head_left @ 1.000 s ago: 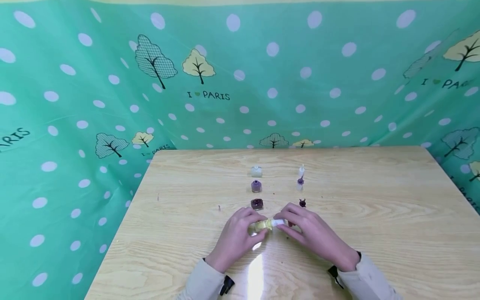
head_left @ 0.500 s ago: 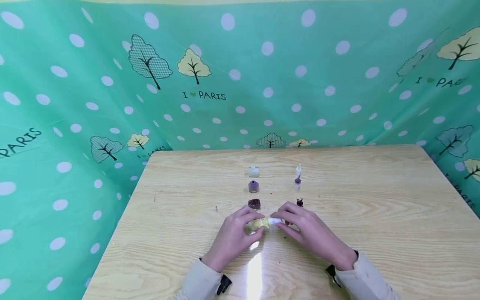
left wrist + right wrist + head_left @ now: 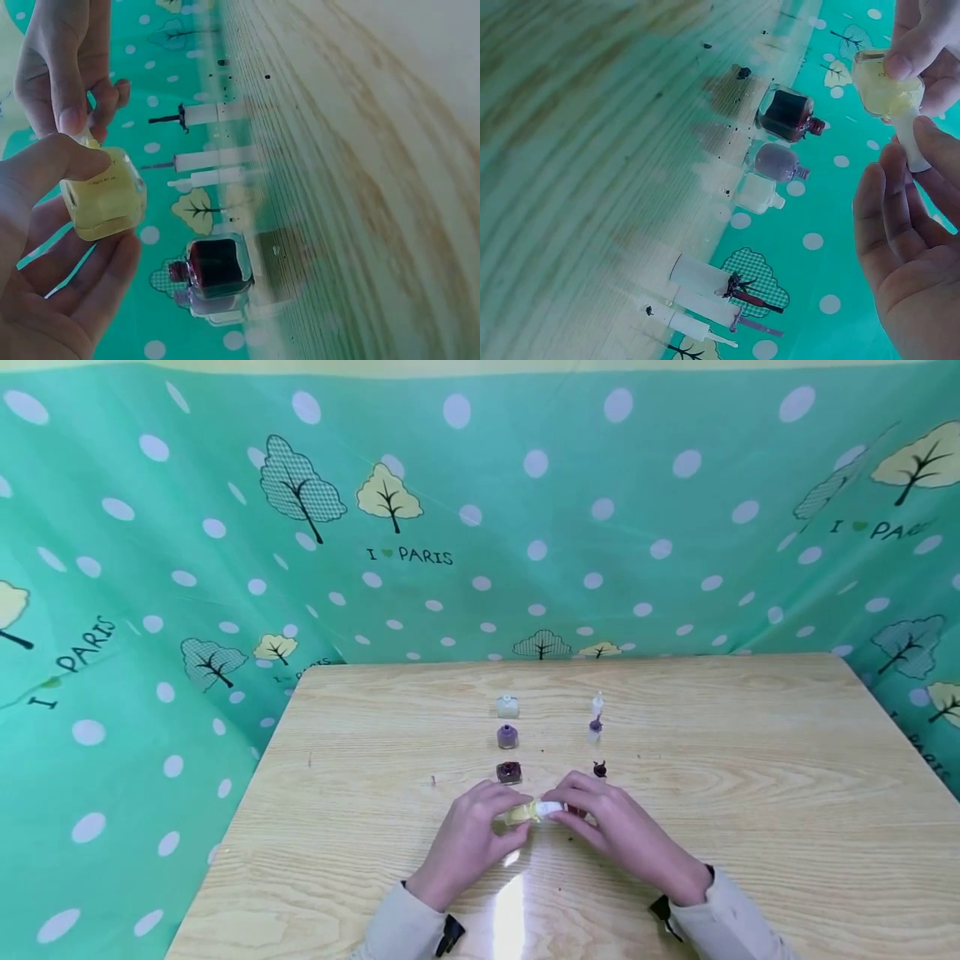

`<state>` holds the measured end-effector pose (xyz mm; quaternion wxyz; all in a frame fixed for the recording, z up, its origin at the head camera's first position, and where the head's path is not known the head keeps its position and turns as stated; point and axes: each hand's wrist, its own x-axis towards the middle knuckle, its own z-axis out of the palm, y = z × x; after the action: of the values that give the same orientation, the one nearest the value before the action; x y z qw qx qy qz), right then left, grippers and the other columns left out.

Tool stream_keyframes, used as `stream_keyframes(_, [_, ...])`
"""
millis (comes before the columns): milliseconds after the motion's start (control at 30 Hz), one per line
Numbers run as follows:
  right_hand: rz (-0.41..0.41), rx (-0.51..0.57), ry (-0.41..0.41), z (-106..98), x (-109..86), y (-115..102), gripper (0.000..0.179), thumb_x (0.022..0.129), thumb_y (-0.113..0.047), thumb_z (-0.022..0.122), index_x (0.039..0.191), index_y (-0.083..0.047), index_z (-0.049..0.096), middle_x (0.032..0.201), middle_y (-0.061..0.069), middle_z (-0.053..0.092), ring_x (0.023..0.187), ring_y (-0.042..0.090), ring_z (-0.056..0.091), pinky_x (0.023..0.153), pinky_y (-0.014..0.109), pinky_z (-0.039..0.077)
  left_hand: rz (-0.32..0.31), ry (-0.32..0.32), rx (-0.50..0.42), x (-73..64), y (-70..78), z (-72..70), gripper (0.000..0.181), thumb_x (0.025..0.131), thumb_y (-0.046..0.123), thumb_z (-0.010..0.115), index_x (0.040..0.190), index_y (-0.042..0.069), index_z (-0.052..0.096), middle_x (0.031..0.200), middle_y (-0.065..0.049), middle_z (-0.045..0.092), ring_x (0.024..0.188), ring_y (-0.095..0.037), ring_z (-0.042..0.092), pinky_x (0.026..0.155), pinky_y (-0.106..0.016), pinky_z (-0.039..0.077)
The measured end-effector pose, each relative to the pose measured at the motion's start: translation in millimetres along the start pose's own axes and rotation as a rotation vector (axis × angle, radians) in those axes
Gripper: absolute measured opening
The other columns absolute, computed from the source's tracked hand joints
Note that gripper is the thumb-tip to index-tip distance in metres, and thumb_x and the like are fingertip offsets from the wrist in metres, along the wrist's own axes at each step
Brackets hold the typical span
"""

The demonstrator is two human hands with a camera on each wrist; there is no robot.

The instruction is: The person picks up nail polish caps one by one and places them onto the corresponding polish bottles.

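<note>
In the head view, my left hand [image 3: 474, 831] holds a small nail polish bottle [image 3: 519, 814] with yellow polish, tipped on its side. Thumb and fingers grip the glass body [image 3: 109, 195] in the left wrist view. My right hand [image 3: 617, 822] pinches the bottle's white cap [image 3: 550, 809] between thumb and fingers. Seen from the right wrist, the cap [image 3: 909, 142] sits at the bottle's neck, in line with it. A small dark red patch [image 3: 576, 811] shows by the right fingers, mostly hidden.
Beyond the hands stand uncapped polish bottles: dark red [image 3: 509, 772], purple [image 3: 507, 737] and whitish [image 3: 507, 707]. To their right, several white caps with brushes upward [image 3: 699, 275] stand on the wooden table [image 3: 360, 827]. Dark specks [image 3: 743, 73] dot the tabletop. A green dotted cloth [image 3: 420, 610] hangs behind.
The head view has shifted slightly. Both hands keep their hold on the yellow bottle and its cap, with little visible movement.
</note>
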<state>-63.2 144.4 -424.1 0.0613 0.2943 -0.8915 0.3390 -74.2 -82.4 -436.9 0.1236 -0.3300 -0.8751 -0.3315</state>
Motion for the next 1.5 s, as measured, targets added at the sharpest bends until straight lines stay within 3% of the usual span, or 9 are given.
stream_keyframes(300, [0.039,-0.036,0.012,0,-0.3,-1,0.012,0.098,-0.026,0.063,0.102,-0.02,0.072,0.093,-0.016,0.061,0.075,-0.004,0.052,0.067,0.018,0.053,0.037,0.048,0.002,1.3,3.0,0.8,0.03,0.076,0.013,0.083,0.105,0.012,0.075,0.1,0.002,0.074,0.091,-0.01,0.067,0.085,-0.019,0.056])
stream_keyframes(600, [0.117,-0.022,0.032,2,0.4,0,0.024,0.101,-0.033,0.058,0.086,-0.021,0.073,0.079,-0.02,0.058,0.065,-0.005,0.049,0.06,0.017,0.048,0.059,0.06,0.003,3.5,6.9,-0.1,0.029,0.076,0.013,0.083,0.104,0.012,0.076,0.099,0.002,0.073,0.087,-0.009,0.065,0.079,-0.015,0.054])
stream_keyframes(767, [0.124,0.001,0.033,1,-0.4,-1,0.02,0.098,-0.036,0.061,0.099,-0.021,0.074,0.086,-0.019,0.063,0.071,-0.006,0.053,0.064,0.02,0.052,0.044,0.055,0.012,2.7,6.3,-1.0,0.03,0.075,0.014,0.083,0.104,0.012,0.076,0.099,0.002,0.073,0.088,-0.009,0.065,0.08,-0.016,0.055])
stream_keyframes(933, [0.079,0.032,0.055,-3,-0.9,-2,0.029,0.09,-0.034,0.072,0.113,-0.017,0.069,0.095,-0.017,0.066,0.08,-0.004,0.058,0.069,0.025,0.058,0.015,0.05,0.017,1.3,3.9,-2.1,0.03,0.075,0.014,0.083,0.104,0.013,0.075,0.099,0.002,0.072,0.089,-0.009,0.065,0.08,-0.019,0.056])
stream_keyframes(1267, [-0.022,0.05,0.05,-9,-2.3,-1,0.029,0.086,-0.009,0.076,0.112,-0.021,0.072,0.106,-0.012,0.068,0.089,0.0,0.063,0.076,0.025,0.059,-0.002,0.039,-0.002,-0.1,2.5,-3.4,0.029,0.076,0.014,0.083,0.103,0.014,0.075,0.1,0.003,0.072,0.091,-0.009,0.065,0.083,-0.021,0.057])
stream_keyframes(1500, [-0.05,-0.012,0.073,-7,-2.4,0,0.019,0.091,-0.016,0.072,0.109,-0.02,0.072,0.102,-0.014,0.067,0.086,0.0,0.062,0.071,0.023,0.058,0.017,0.062,-0.012,-0.6,4.6,-2.4,0.03,0.075,0.012,0.083,0.104,0.013,0.074,0.1,0.002,0.072,0.092,-0.009,0.065,0.082,-0.018,0.056])
